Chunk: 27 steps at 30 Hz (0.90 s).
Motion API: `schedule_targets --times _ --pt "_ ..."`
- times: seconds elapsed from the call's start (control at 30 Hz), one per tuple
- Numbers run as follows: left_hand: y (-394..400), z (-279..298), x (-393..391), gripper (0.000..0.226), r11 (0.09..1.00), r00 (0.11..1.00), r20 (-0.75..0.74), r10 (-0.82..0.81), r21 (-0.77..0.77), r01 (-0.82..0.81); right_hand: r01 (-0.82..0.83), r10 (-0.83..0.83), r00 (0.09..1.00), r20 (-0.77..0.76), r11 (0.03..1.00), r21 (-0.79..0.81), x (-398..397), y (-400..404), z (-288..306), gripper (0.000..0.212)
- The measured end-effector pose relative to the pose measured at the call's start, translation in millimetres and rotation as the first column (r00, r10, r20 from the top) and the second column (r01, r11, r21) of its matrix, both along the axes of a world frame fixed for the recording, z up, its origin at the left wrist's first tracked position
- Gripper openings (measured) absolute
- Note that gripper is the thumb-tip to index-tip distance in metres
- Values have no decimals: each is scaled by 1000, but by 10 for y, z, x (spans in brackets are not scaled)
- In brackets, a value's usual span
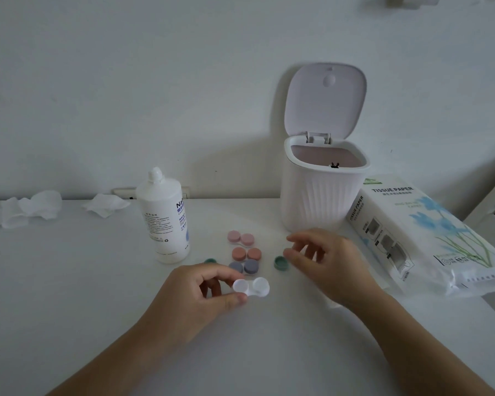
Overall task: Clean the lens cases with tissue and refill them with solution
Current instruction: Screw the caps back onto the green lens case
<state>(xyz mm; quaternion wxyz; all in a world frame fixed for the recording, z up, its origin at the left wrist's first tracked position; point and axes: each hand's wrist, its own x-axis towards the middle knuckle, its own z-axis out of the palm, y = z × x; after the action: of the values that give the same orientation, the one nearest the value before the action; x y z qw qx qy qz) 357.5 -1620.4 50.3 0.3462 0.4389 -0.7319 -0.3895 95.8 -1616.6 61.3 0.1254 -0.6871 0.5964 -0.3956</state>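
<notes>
Green cap (210, 261) half behind left hand (195, 298)

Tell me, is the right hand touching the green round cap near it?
Cannot tell. In the head view the right hand's fingertips end right at the green round cap; no gap or contact shows plainly.

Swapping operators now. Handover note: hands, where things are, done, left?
Left hand pinches the open white case, both caps off.
Right hand open, fingertips at a green cap; second green cap by the bottle.
Pink, coral and purple cases capped.
Tissue pack right; bin open; used tissues far left.
Left: wipe, refill and cap the white case; others' status can't be told.
</notes>
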Motion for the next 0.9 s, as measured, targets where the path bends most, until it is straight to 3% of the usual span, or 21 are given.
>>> schedule_targets --times 0.1,0.27,0.37,0.5,0.73,0.83,0.9 --pt "-7 -6 10 29 1000 1000 -6 13 -2 -13 102 -78 964 -256 991 83 -96 -84 90 25" --pt "-10 -8 24 28 1000 1000 30 11 -22 -10 102 41 851 -523 965 241 -5 -156 206 44" --pt "-7 -1 27 28 999 999 34 7 -33 -5 107 102 795 -598 947 303 110 -199 201 52" --pt "-9 -11 39 26 1000 999 34 13 -29 -12 118 153 756 -637 925 362 207 -271 187 49" --pt "-26 0 45 26 1000 999 34 9 -31 -7 34 184 815 -550 932 362 165 -253 223 27" --pt "-31 -5 41 24 1000 1000 18 7 -20 -7 -64 149 956 -251 946 317 106 -177 222 16" --pt "-39 -15 46 23 1000 1000 5 0 -11 0 -147 153 988 8 938 314 87 -117 202 22"
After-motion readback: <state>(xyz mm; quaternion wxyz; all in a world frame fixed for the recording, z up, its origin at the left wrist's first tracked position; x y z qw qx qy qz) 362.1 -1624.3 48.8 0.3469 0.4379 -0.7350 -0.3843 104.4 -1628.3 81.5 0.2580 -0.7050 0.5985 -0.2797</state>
